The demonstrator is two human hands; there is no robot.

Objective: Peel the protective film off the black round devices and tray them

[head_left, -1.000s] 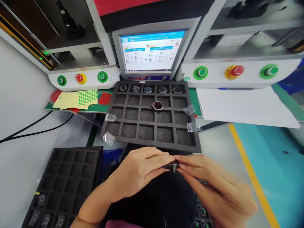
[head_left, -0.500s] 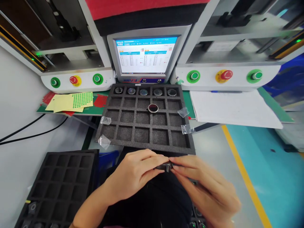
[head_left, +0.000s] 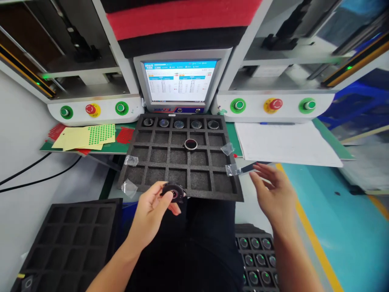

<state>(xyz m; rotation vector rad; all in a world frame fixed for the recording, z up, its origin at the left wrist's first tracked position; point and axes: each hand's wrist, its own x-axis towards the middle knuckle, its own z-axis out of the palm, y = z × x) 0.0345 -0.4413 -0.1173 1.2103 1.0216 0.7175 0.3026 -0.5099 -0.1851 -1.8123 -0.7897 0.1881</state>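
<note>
My left hand (head_left: 154, 207) grips a round black watch-like part (head_left: 174, 192) by its edge, thumb across its face, over the front edge of the black foam tray (head_left: 194, 194). My right hand (head_left: 270, 190) is raised right of the tray, fingers apart, with nothing in it. Across the tray's back row sit several round glass-faced pieces (head_left: 179, 124). One silver-rimmed disc with a dark red face (head_left: 191, 144) rests on the dividers near the middle. Clear tape pieces (head_left: 232, 170) stick to the tray's sides.
Behind the tray stands a lit monitor (head_left: 179, 83) between two machines with green and red buttons (head_left: 275, 104). White paper (head_left: 285, 142) lies right, yellow sticker sheets (head_left: 82, 137) left. Below are a foam tray (head_left: 75, 235) at left and a filled tray (head_left: 258, 259) at right.
My hands have parted. The left has moved left and up with the black part, now tilted face up; the right has let go and moved right and up. The lower right tray now shows more.
</note>
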